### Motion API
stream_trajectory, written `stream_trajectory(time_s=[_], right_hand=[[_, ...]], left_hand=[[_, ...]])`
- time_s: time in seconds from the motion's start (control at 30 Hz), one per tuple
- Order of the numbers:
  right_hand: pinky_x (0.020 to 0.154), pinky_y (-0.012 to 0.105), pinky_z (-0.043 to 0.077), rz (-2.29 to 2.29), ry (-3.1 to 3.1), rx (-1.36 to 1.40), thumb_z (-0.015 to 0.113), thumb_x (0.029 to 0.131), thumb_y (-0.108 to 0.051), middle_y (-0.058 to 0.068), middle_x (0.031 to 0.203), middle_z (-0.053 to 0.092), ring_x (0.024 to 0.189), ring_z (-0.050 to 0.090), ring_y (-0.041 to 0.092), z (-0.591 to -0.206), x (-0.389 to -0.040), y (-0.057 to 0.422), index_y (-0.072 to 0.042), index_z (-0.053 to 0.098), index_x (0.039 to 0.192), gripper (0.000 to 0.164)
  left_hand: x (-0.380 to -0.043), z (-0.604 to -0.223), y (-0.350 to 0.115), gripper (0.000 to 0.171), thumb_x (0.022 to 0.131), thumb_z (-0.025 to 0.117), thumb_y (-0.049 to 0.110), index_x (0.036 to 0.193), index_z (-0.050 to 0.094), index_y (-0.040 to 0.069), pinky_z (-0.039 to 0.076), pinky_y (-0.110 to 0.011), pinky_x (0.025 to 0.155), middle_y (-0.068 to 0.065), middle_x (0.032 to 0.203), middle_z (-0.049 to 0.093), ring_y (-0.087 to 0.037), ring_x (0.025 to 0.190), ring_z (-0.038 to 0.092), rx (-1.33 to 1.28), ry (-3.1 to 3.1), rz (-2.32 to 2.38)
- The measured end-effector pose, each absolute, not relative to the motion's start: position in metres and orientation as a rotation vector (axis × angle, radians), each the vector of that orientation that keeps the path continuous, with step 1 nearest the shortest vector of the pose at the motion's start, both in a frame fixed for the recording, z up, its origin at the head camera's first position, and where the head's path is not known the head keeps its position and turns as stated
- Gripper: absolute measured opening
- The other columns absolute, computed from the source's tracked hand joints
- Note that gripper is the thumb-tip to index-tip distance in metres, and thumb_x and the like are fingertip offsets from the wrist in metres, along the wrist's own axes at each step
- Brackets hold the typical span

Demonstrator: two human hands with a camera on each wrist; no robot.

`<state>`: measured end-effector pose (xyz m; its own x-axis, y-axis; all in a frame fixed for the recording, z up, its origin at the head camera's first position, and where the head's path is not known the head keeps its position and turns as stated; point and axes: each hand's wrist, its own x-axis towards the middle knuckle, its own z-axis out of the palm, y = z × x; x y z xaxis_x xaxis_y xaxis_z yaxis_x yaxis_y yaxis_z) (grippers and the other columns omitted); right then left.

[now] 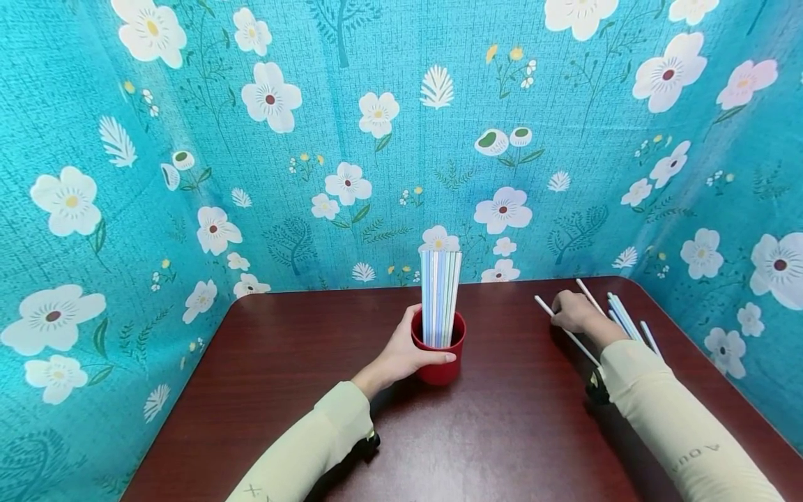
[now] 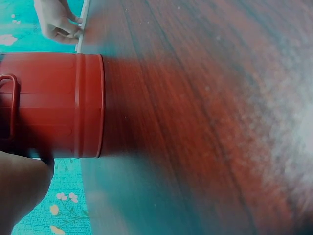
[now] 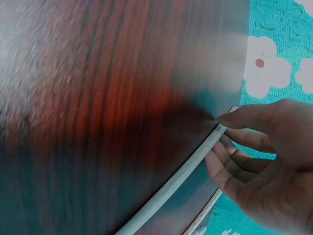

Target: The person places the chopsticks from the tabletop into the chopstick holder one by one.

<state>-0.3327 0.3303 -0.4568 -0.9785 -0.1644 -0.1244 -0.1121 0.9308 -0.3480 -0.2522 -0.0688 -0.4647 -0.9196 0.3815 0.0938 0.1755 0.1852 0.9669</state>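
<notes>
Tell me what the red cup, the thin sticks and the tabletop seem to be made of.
Red cup: probably plastic, satin, judging by its smooth sheen and ridge; painted metal is possible.
Thin sticks: perhaps paper or plastic, fairly matte, showing little shine.
Tabletop: wood or wood-look laminate, glossy, given its grain and glare.

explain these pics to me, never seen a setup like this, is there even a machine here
No machine does the work here: these are a person's own left hand and right hand, both bare. The wide picture comes from a camera worn on the head, looking forward and down. The other two come from cameras worn on each wrist, so they look close and tilted. The left hand grips a red cup with pale sticks standing in it. The right hand pinches a single white stick. Near it, more loose sticks lie on the dark reddish table.
</notes>
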Motion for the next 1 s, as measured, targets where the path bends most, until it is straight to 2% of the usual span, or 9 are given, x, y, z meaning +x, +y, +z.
stream_trajectory(time_s=[0.17,0.4,0.67,0.8,1.0], right_hand=[[0.076,0.048,0.054,-0.508,2.904,-0.205,0.076,0.082,-0.007,0.021,0.090,0.066,0.088,0.063,0.037,-0.455,-0.333,0.320,0.008,0.065,0.096,0.023],[0.063,0.037,0.056,-0.525,2.847,-0.209,0.076,0.083,-0.003,0.015,0.080,0.065,0.068,0.064,0.024,-0.449,-0.333,0.304,0.007,0.064,0.093,0.018],[0.054,0.027,0.044,-0.523,2.861,-0.253,0.064,0.075,0.005,0.003,0.068,0.052,0.062,0.050,0.018,-0.444,-0.331,0.294,-0.002,0.056,0.072,0.011],[0.052,0.026,0.053,-0.637,2.852,-0.265,0.065,0.076,0.008,0.006,0.068,0.066,0.057,0.064,0.016,-0.446,-0.331,0.293,0.002,0.065,0.076,0.007],[0.054,0.030,0.059,-0.839,2.816,-0.224,0.065,0.079,0.009,0.012,0.070,0.072,0.057,0.071,0.020,-0.445,-0.335,0.291,0.008,0.067,0.084,0.005]], left_hand=[[-0.252,-0.465,-0.069,0.091,0.075,0.092,0.031,0.146,0.035,0.037,0.059,-0.041,0.090,0.011,0.139,0.053,-0.018,0.129,0.050,0.548,2.282,1.825],[-0.253,-0.463,-0.069,0.092,0.074,0.092,0.032,0.146,0.035,0.038,0.059,-0.042,0.090,0.012,0.140,0.053,-0.018,0.129,0.050,0.545,2.280,1.827],[-0.253,-0.463,-0.069,0.093,0.074,0.093,0.032,0.146,0.035,0.037,0.058,-0.042,0.091,0.012,0.139,0.053,-0.017,0.129,0.050,0.535,2.279,1.825],[-0.253,-0.464,-0.069,0.092,0.075,0.092,0.032,0.146,0.035,0.036,0.057,-0.041,0.093,0.012,0.139,0.053,-0.017,0.127,0.051,0.537,2.283,1.822],[-0.254,-0.466,-0.069,0.092,0.074,0.092,0.032,0.146,0.035,0.037,0.057,-0.041,0.092,0.012,0.139,0.053,-0.017,0.127,0.051,0.540,2.286,1.823]])
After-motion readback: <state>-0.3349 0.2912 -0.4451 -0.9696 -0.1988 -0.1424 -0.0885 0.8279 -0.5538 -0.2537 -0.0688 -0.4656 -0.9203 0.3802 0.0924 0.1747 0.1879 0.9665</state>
